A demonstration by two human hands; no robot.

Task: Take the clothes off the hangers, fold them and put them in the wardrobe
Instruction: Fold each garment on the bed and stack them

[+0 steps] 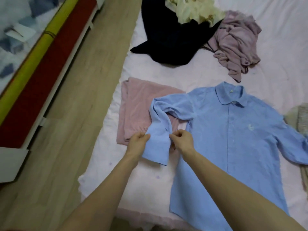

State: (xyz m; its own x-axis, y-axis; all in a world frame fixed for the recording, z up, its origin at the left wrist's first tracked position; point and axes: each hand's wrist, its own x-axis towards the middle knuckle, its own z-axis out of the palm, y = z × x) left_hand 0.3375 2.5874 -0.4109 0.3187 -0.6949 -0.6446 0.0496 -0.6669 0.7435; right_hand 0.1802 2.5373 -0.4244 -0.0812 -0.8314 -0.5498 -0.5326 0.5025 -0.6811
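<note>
The blue shirt (233,139) lay flat on the bed (150,72), front side up and buttoned, with the collar at the far end and the hem near the person. Its long axis ran away from the person, a little tilted. The sleeve (160,127) on the left side was bent back on itself, so its cuff pointed toward the person, and it lay partly over a folded pink garment (135,105) just beside the shirt. The left hand (138,140) pinched the outer edge of this cuff, and the right hand (181,139) pinched the inner edge, so both hands were closed on the same sleeve with the cuff stretched between them. The body of the shirt lay to the right of both hands, and the right hand was the nearer one to it. I judge that the sleeve had to travel to the right, across the chest, for the fold. The other sleeve was spread out to the far right. Farther up the bed, 3 unfolded garments waited: a dark one (171,42), a cream one (191,9) and a mauve one (236,45).
</note>
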